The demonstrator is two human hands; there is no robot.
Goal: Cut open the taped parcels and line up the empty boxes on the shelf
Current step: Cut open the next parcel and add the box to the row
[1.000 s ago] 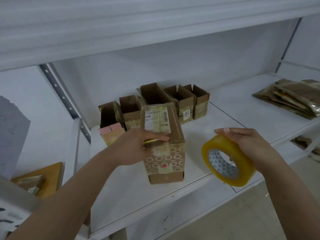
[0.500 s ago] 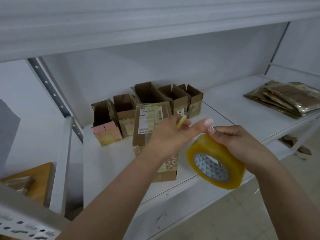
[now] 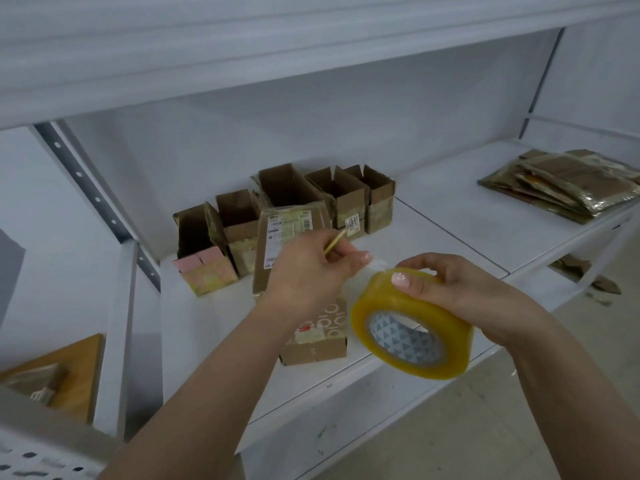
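Observation:
A closed brown parcel [image 3: 287, 233] with a white label lies on the white shelf [image 3: 433, 230], partly hidden by my left hand. My left hand [image 3: 311, 271] holds a thin yellow tool [image 3: 335, 241] and pinches the loose end of clear tape [image 3: 375, 266]. My right hand [image 3: 450, 289] grips a yellow roll of packing tape [image 3: 412, 327] in front of the shelf edge. Several open, empty cardboard boxes [image 3: 346, 195] stand in a row behind the parcel.
A pile of flattened packaging [image 3: 568, 185] lies on the shelf at the far right. A grey slotted upright [image 3: 93, 195] stands at the left. Lower left, a wooden board [image 3: 65, 372] sits on another level. An upper shelf [image 3: 242, 46] overhangs.
My left hand left the parcel and came right to the tape roll, then drew the tape end off it. The right hand raised the roll slightly.

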